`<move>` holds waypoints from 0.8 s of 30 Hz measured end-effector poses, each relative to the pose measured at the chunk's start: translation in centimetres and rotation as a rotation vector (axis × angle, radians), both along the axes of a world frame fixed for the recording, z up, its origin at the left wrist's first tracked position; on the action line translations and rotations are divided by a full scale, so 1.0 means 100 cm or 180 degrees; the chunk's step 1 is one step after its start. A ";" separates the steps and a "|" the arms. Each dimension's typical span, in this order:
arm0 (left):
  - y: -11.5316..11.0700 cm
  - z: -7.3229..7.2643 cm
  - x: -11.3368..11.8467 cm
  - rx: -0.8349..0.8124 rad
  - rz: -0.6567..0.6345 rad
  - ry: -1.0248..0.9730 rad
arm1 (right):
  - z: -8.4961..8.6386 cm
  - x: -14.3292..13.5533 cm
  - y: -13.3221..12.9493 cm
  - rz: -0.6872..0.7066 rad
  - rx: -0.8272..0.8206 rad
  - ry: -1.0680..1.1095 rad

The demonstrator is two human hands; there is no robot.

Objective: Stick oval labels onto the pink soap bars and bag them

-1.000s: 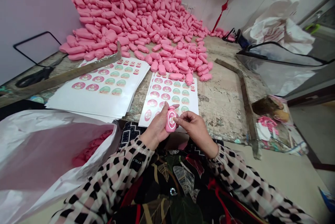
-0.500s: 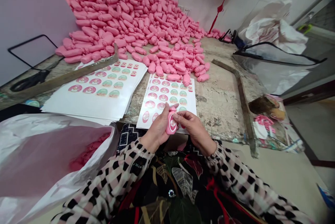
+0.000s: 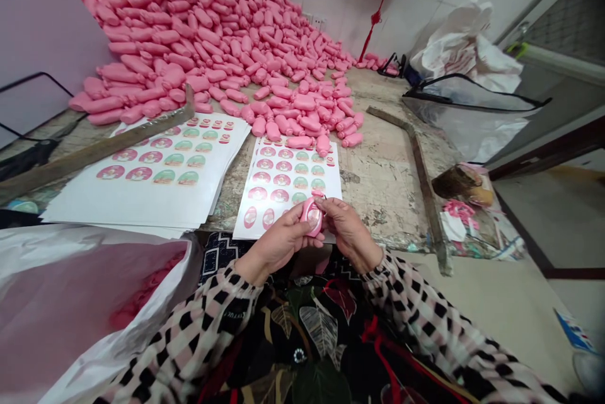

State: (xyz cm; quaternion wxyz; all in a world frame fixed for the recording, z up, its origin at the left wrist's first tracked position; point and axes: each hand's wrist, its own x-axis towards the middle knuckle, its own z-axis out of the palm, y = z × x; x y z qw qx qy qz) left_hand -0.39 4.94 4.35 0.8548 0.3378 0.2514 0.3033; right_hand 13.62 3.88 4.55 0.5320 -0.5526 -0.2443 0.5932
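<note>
A small pink plastic bottle (image 3: 312,217) with an oval label on its face is held in front of my chest. My left hand (image 3: 283,237) is closed round its lower part, thumb across the label. At the bottle's upper right, the fingers of my right hand (image 3: 346,222) are pinched against its edge. Just beyond my hands lies a sheet of stickers (image 3: 293,171) with pink and green printed labels. A stack of similar sticker sheets (image 3: 137,183) is to the left.
A large heap of pink bottles (image 3: 203,32) covers the back of the worn table (image 3: 387,190). Wooden strips (image 3: 423,177) lie at right and over the left sheets. A white sack (image 3: 42,303) with pink items stands at lower left. A mesh bag (image 3: 472,108) sits at right.
My left thumb has moved onto the label and the bottle has turned slightly. My right fingers have shifted to its upper edge. The whole view has slid a little to the left.
</note>
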 end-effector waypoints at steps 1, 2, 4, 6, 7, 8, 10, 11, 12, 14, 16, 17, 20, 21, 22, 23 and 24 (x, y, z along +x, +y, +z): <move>0.000 0.000 -0.001 -0.0010 -0.0056 -0.0046 | 0.001 0.000 0.000 0.0007 -0.0042 0.0019; 0.000 0.001 -0.002 -0.0025 -0.0102 -0.0095 | 0.001 0.001 -0.001 0.0027 -0.0089 0.0043; -0.001 0.002 -0.004 -0.0050 -0.0164 -0.0186 | 0.001 0.002 -0.002 0.0058 -0.0171 0.0088; -0.001 0.003 -0.005 -0.0081 -0.0221 -0.0250 | -0.001 0.003 -0.003 0.0052 -0.0216 0.0098; -0.001 0.003 -0.005 -0.0107 -0.0254 -0.0257 | -0.003 0.003 -0.003 0.0044 -0.0223 0.0087; -0.001 0.003 -0.005 -0.0144 -0.0270 -0.0255 | -0.005 0.003 -0.004 0.0042 -0.0210 0.0069; -0.001 0.003 -0.005 -0.0261 -0.0222 -0.0248 | -0.007 0.001 -0.005 0.0083 -0.0088 0.0018; 0.000 0.002 -0.005 -0.0332 -0.0153 -0.0248 | -0.008 -0.001 -0.007 0.0115 0.0031 -0.0030; 0.000 0.001 -0.004 -0.0404 -0.0064 -0.0244 | -0.008 -0.003 -0.008 0.0154 0.0178 -0.0101; 0.001 0.000 -0.005 -0.0516 0.0132 -0.0190 | -0.008 -0.008 -0.012 0.0253 0.0474 -0.0310; 0.000 0.000 -0.007 -0.0515 0.0299 -0.0024 | -0.007 -0.014 -0.018 0.0475 0.0641 -0.0555; -0.001 0.000 -0.009 -0.0468 0.0349 0.0093 | -0.007 -0.016 -0.020 0.0646 0.0662 -0.0679; -0.008 0.006 -0.022 -0.0237 0.0528 0.0545 | -0.004 -0.015 -0.019 0.1365 0.0689 -0.1240; -0.011 0.009 -0.030 -0.0163 0.0660 0.0709 | -0.003 -0.011 -0.015 0.1580 0.0703 -0.1445; -0.013 0.012 -0.041 -0.0108 0.0853 0.0861 | -0.002 -0.006 -0.008 0.1732 0.0717 -0.1614; -0.016 0.014 -0.055 -0.0072 0.1102 0.1002 | 0.000 0.000 0.002 0.1808 0.0740 -0.1728; -0.018 0.016 -0.071 -0.0061 0.1388 0.1122 | 0.001 0.008 0.014 0.1780 0.0770 -0.1792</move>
